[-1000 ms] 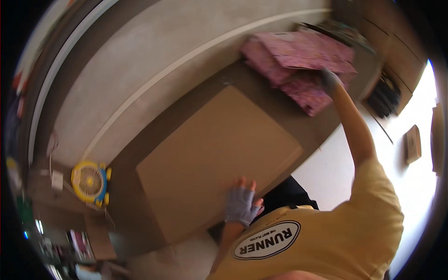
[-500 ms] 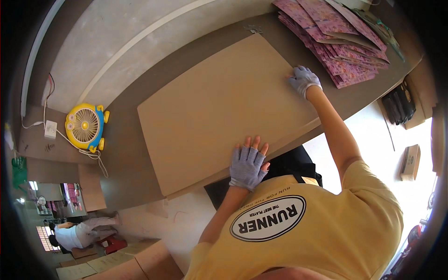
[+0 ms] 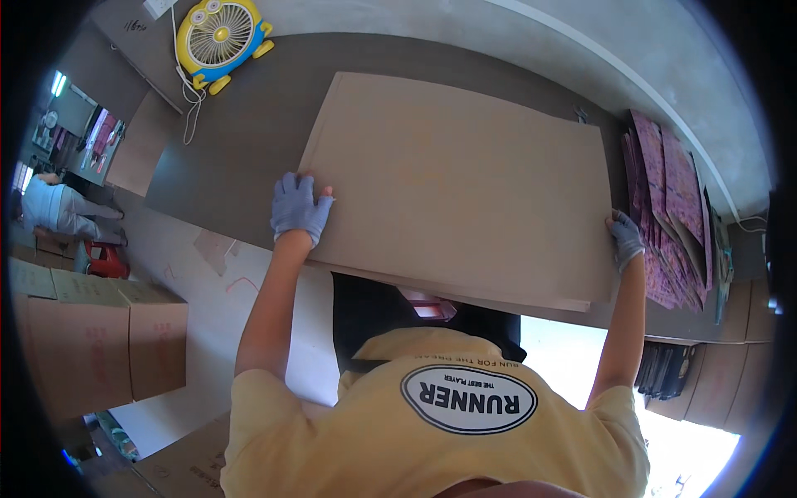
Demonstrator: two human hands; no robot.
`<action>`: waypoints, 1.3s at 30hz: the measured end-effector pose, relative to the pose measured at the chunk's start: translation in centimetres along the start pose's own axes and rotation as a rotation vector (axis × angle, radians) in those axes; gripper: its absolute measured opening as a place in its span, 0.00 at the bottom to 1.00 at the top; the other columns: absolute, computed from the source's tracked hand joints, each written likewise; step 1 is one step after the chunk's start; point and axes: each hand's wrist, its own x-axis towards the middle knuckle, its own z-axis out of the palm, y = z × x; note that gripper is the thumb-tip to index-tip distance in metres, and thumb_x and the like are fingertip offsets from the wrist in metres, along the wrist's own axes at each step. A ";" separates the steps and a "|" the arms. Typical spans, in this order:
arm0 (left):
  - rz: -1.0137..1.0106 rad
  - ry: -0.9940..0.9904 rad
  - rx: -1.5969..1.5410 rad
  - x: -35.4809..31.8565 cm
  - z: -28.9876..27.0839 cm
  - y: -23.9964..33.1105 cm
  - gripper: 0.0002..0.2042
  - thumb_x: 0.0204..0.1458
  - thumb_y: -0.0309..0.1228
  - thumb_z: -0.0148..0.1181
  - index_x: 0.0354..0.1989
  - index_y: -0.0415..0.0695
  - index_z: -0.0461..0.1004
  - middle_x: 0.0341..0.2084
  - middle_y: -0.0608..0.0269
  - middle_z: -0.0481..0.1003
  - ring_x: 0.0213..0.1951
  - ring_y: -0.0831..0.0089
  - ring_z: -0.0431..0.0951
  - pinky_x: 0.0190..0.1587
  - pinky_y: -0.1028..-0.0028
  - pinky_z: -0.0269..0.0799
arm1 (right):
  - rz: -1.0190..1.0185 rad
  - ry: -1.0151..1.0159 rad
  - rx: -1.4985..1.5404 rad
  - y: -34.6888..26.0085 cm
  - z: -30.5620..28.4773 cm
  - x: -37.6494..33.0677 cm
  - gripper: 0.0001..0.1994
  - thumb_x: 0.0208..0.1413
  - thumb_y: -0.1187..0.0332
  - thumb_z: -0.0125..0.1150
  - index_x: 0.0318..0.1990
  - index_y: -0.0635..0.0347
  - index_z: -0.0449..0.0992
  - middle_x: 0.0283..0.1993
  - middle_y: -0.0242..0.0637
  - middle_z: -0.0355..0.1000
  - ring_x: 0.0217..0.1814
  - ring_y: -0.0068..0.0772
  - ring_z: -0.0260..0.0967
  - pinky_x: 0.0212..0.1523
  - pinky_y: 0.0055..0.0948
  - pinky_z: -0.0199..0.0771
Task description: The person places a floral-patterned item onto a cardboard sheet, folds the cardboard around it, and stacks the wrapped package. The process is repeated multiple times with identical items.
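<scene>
My right hand [image 3: 625,238] has come off the pink printed sheets [image 3: 668,207] at three o'clock and now grips the right edge of the big brown cardboard sheet [image 3: 465,178], fingers curled over it. My left hand [image 3: 299,207] has slid to the sheet's left corner at nine o'clock, lying flat and spread on top. The sheet rests on the dark counter [image 3: 249,124], its near edge overhanging toward me. With both edges in hand, I judge I now control the sheet for squaring or shifting. The yellow fan [image 3: 220,33] stands at eleven o'clock.
</scene>
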 end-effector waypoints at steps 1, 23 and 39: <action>-0.025 -0.012 0.034 0.1 -0.1 0.1 0.27 0.53 0.50 0.53 0.52 0.41 0.69 0.53 0.50 0.64 0.53 0.52 0.66 0.54 0.62 0.65 | 0.009 0.029 0.042 -0.6 1.7 -0.3 0.12 0.49 0.67 0.67 0.40 0.60 0.77 0.33 0.28 0.74 0.34 0.22 0.69 0.39 0.24 0.71; 0.430 -0.259 -1.174 9.8 -4.9 8.7 0.28 0.54 0.47 0.55 0.57 0.41 0.64 0.49 0.53 0.69 0.53 0.63 0.68 0.56 0.62 0.64 | -0.740 -0.416 0.004 -12.3 12.8 -5.4 0.33 0.63 0.54 0.39 0.70 0.62 0.42 0.74 0.41 0.39 0.77 0.35 0.31 0.72 0.31 0.30; 0.383 0.002 0.112 7.3 6.1 22.2 0.23 0.58 0.49 0.39 0.60 0.58 0.66 0.63 0.63 0.61 0.62 0.58 0.59 0.59 0.47 0.52 | -0.376 -0.171 -1.219 -12.1 27.5 -6.2 0.30 0.58 0.41 0.39 0.67 0.35 0.55 0.73 0.42 0.45 0.76 0.47 0.35 0.69 0.61 0.32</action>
